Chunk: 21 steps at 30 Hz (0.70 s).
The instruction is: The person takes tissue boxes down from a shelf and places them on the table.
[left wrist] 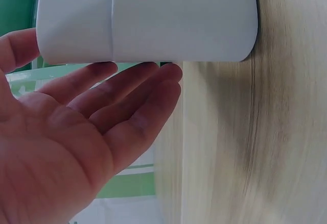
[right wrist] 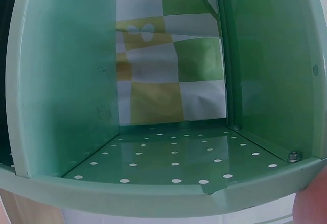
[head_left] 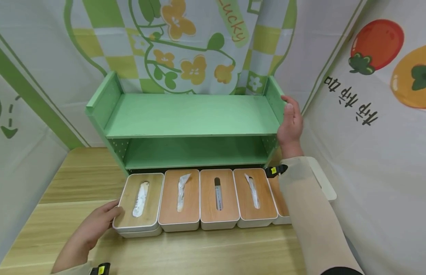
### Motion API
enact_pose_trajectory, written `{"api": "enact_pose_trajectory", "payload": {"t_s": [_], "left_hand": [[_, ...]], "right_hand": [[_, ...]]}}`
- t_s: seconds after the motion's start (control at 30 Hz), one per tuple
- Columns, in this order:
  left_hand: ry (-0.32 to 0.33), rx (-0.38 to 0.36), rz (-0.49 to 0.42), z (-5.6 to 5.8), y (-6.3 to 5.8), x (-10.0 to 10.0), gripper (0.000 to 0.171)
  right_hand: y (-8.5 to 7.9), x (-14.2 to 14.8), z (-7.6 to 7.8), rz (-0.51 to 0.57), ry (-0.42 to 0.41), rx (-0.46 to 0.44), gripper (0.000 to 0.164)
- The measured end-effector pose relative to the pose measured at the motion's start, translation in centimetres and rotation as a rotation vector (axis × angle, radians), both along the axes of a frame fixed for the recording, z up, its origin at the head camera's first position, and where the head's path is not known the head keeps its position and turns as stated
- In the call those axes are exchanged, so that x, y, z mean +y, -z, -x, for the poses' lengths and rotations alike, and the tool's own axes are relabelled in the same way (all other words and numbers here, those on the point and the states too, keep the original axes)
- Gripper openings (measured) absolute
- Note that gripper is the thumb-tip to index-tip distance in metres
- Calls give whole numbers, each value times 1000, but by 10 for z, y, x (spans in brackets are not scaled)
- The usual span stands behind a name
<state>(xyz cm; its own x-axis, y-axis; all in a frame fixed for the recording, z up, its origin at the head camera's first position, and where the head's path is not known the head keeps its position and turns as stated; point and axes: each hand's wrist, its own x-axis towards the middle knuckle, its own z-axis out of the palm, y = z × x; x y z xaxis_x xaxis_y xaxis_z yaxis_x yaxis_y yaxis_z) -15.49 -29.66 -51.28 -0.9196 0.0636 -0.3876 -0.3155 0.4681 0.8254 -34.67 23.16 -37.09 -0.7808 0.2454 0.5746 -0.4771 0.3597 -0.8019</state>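
Note:
Several white tissue boxes with wood-look lids stand in a row before a two-tier green shelf [head_left: 192,114]. At the leftmost tissue box [head_left: 128,198], my left hand [head_left: 97,221] has its thumb by the lid edge. In the left wrist view, the fingers [left wrist: 127,117] extend along the white side of that box [left wrist: 179,20], with fingertips right at its edge. My right hand [head_left: 291,124] holds the shelf's right side panel [head_left: 275,101] near its top, fingertips over the edge. Only a bit of that hand shows in the right wrist view, beside the shelf's perforated panel [right wrist: 173,165].
Beside the leftmost box stand a tissue box [head_left: 171,217], another with a grey, dark-ended strip in its slot [head_left: 207,214], and a third [head_left: 245,212]. My right forearm partly covers one more [head_left: 279,198]. Printed cloth walls [head_left: 371,160] enclose the wooden table [head_left: 199,256].

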Motion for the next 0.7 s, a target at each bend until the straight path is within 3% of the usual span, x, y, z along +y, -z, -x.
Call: {"api": "enact_pose_trajectory", "payload": {"t_s": [0.17,0.3,0.4,0.5,0.7], "left_hand": [[19,-1,49,0,-6,1,66],[55,44,94,0,-15,4,69],[76,115,133,-1,-24,8,70],[85,188,250,-2,-34,14,72],[93,338,480,-2,-47,28,72]], "right_hand": [[-2,-1,-2,-24,2,-32,47],[-1,0,-16,-46,-13,-123,49],[8,2,-35,-64,-44,-201,52],[25,6,-56,-109,-56,-255,54],[50,18,-101,-230,50,-365,60]]}}
